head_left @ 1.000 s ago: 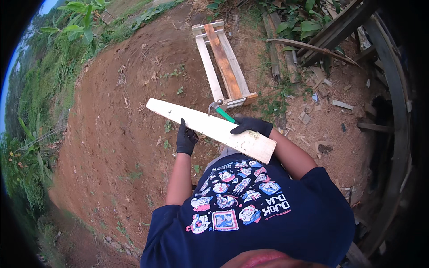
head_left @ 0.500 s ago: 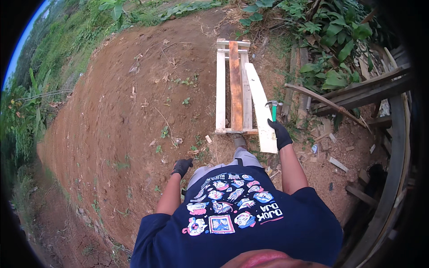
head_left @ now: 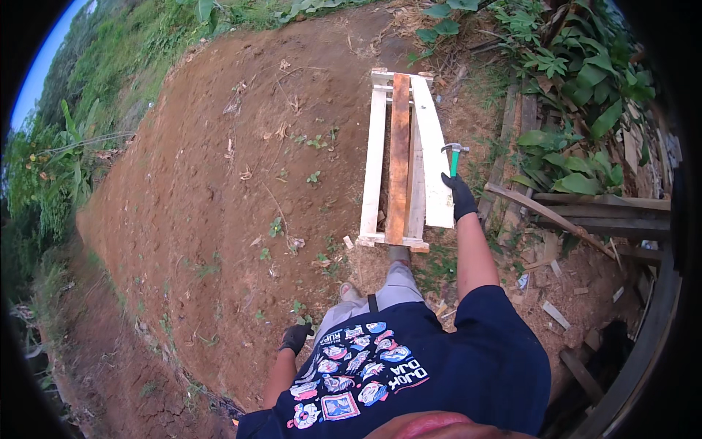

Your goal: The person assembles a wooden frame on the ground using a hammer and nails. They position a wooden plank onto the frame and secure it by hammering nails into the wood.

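Note:
My right hand (head_left: 461,199), in a black glove, is closed around a hammer (head_left: 455,159) with a green handle and metal claw head. The same hand grips the right edge of a pale plank (head_left: 434,161). That plank slants over the right side of a low wooden frame (head_left: 373,164), its far end at the frame's far end and its near end beside my hand. A reddish-brown board (head_left: 398,157) runs lengthwise along the frame's middle. Down by my left side hangs my left hand (head_left: 296,337), also black-gloved, with loosely parted fingers and nothing visible in it.
Brown bare soil (head_left: 197,212) spreads to the left. Long timbers (head_left: 607,216) are stacked at the right, with a thin stick (head_left: 548,218) leaning out from them. Wood offcuts (head_left: 556,314) and shavings litter the ground nearby. Leafy plants (head_left: 585,139) grow at the far right.
My right hand has carried the pale plank and hammer forward; the plank's far end now reaches the frame's far end. My left hand has dropped back toward my body. The view has shifted.

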Demonstrator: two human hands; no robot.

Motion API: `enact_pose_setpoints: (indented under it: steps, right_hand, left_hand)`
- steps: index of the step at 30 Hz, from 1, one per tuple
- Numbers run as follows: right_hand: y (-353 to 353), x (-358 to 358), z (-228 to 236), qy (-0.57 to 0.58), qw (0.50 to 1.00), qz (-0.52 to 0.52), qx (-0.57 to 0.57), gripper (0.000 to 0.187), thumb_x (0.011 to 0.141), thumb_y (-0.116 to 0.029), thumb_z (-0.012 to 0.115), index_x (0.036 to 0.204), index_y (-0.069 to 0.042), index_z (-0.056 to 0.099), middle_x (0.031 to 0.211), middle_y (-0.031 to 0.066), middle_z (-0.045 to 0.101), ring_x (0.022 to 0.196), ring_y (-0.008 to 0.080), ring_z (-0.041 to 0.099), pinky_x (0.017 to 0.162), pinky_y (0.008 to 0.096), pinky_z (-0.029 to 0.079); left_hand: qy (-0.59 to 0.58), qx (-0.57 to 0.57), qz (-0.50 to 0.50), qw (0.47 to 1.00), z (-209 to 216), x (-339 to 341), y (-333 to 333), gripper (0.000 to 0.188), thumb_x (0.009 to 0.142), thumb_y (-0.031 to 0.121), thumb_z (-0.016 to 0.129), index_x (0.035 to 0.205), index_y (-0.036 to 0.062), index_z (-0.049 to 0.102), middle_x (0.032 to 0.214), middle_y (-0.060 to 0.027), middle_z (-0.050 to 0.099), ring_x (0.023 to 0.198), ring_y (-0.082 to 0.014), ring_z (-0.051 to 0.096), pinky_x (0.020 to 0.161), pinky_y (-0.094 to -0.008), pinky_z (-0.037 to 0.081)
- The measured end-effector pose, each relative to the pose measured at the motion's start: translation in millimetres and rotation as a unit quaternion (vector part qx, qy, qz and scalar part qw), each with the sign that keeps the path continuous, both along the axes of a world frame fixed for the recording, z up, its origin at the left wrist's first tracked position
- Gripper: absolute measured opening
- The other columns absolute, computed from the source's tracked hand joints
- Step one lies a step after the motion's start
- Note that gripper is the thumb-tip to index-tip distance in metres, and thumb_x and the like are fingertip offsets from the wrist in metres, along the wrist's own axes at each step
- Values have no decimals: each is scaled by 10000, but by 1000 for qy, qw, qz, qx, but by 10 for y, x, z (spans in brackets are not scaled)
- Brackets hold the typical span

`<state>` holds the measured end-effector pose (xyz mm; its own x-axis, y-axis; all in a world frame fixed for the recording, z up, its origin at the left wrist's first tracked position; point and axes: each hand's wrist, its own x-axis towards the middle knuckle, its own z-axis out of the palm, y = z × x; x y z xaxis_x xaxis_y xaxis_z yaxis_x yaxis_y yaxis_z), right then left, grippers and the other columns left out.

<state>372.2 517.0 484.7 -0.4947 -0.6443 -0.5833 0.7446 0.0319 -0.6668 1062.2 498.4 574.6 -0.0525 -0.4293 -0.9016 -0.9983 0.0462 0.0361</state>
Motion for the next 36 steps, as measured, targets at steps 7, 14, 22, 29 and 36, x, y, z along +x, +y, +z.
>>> enact_pose_setpoints:
  steps: [7,14,22,29,36]
  right_hand:
    - [-53,-160,-281,82,993,24,77,377,970,-183,765,1283,-20,631,1099,82,734,955,190,736,847,358,590]
    - [19,-150,-286,107,992,20,61,380,968,-196,769,1278,-20,635,1122,70,723,982,179,709,893,355,554]
    - [31,-268,-365,75,996,3,52,404,967,-202,771,1300,-15,641,1148,65,717,1020,171,689,927,346,531]
    - [111,-341,-626,108,992,12,70,403,974,-204,762,1309,-15,640,1165,60,705,1075,171,659,971,345,508]
    - [163,-348,-591,132,988,19,74,401,968,-210,768,1295,-9,650,1159,53,698,1086,159,636,1004,339,477]
  left_hand:
    - [-5,30,-19,999,31,98,156,548,1084,511,429,1073,156,845,1286,-189,743,1218,-378,687,1109,-417,475]
    - [22,17,-148,989,40,6,192,555,1113,467,390,1061,164,851,1273,-219,738,1197,-387,693,1082,-441,494]
    - [-6,39,-75,996,93,-285,128,571,1117,481,379,1051,182,861,1217,-238,751,1190,-402,693,1087,-448,489]
    - [1,16,-60,998,101,-174,194,560,1100,515,410,1077,167,848,960,-226,770,900,-361,749,891,-453,567]
    - [47,6,-101,994,100,-133,365,557,1099,522,414,1066,176,849,808,-177,741,646,-284,715,715,-430,578]
